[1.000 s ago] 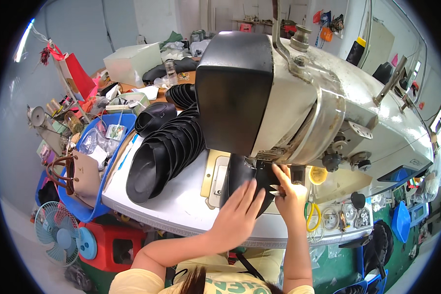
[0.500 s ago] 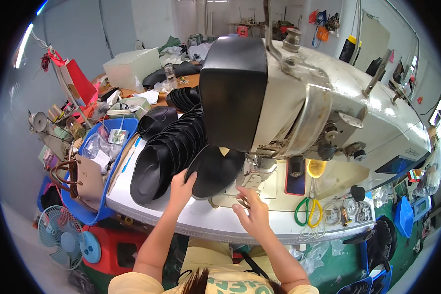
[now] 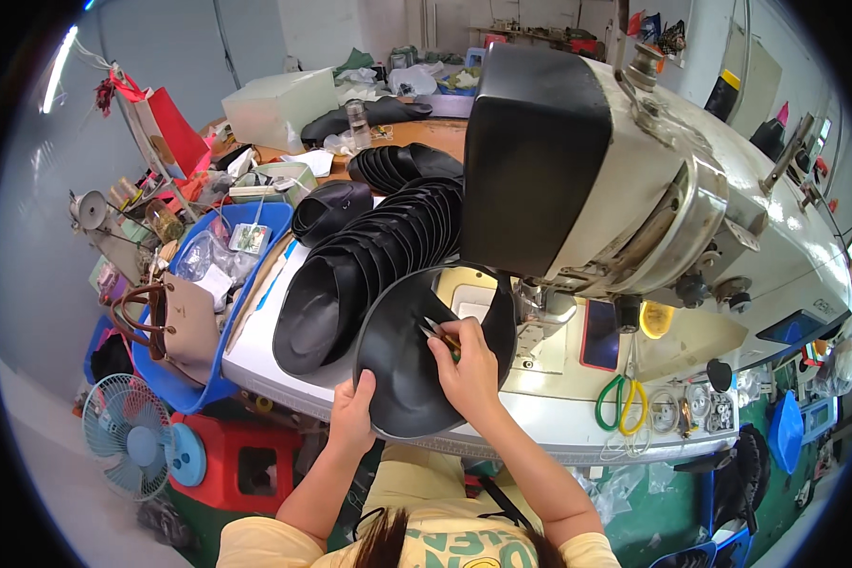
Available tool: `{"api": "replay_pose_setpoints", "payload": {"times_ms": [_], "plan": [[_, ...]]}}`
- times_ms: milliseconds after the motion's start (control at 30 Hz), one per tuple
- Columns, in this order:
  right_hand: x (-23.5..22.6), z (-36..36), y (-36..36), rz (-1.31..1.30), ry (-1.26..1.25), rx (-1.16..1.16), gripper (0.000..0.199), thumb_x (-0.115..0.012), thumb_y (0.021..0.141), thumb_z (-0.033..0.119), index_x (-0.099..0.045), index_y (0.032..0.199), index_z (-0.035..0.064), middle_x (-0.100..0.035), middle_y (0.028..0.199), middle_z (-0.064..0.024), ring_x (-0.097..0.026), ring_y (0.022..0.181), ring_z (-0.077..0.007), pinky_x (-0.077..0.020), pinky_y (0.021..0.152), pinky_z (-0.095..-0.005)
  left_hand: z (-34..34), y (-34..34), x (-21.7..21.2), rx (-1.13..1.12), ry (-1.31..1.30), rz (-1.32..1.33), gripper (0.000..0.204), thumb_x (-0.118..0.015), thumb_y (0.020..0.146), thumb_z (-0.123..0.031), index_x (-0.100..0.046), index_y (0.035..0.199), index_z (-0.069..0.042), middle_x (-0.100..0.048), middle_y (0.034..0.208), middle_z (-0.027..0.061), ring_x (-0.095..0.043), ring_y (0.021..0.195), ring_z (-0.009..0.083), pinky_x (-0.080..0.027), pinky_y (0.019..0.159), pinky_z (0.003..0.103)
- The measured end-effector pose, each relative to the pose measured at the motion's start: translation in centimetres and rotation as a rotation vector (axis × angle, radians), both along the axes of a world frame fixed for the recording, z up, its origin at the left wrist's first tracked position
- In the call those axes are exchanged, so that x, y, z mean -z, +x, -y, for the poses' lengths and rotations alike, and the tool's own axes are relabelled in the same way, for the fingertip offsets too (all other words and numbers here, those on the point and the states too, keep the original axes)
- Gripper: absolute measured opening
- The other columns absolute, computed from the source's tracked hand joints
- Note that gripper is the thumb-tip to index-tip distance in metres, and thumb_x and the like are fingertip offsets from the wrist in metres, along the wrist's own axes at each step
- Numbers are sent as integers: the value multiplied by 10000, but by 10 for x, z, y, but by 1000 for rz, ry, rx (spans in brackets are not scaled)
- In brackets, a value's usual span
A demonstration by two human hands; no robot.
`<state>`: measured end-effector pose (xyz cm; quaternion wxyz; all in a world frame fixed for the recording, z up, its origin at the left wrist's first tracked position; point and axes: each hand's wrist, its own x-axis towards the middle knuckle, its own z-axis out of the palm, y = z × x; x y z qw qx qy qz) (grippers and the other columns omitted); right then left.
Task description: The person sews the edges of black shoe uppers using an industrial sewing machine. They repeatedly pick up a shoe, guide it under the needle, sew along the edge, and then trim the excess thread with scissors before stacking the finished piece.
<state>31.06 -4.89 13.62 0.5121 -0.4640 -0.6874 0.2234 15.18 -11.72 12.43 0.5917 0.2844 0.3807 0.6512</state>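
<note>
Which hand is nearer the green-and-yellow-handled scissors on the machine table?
Right. The right hand rests on the black cap brim, left of the scissors; the left hand is farther left.

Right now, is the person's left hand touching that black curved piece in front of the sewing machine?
Touching. The head view shows the left hand gripping the lower rim of the black curved piece, fingers wrapped over its edge.

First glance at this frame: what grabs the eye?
The big industrial sewing machine fills the upper right, its black end cap facing the camera. Left of it, a long overlapping row of black curved pieces runs back along the white table. At centre, the left hand grips the lower edge of one black piece while the right hand holds small snips over it.
</note>
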Motion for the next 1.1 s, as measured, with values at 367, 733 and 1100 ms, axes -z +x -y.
{"api": "replay_pose_setpoints", "payload": {"times_ms": [367, 733, 1100], "plan": [[-8, -1, -1, -16, 33, 23, 222, -653, 845, 156, -534, 966, 14, -582, 934, -121, -655, 811, -287, -514, 656, -357, 2, -4, 10, 33, 43, 8, 310, -500, 977, -246, -577, 1087, 34, -648, 1032, 109, -640, 883, 180, -529, 775, 319], [-12, 1, 5, -16, 62, -25, 206, -657, 841, 155, -537, 933, 16, -586, 893, -114, -653, 779, -285, -512, 638, -347, 5, 0, -1, 153, -5, 144, 364, -519, 964, -287, -547, 1157, 21, -636, 1093, 114, -640, 951, 209, -531, 827, 350], [-51, 47, 28, -536, -318, -521, 84, -597, 832, -8, -580, 912, 5, -525, 856, -36, -509, 721, -74, -409, 613, -198, -4, -71, -1, -124, 127, -110, 239, -578, 929, -142, -613, 1088, 33, -673, 975, 79, -638, 821, 130, -521, 748, 267]]}}
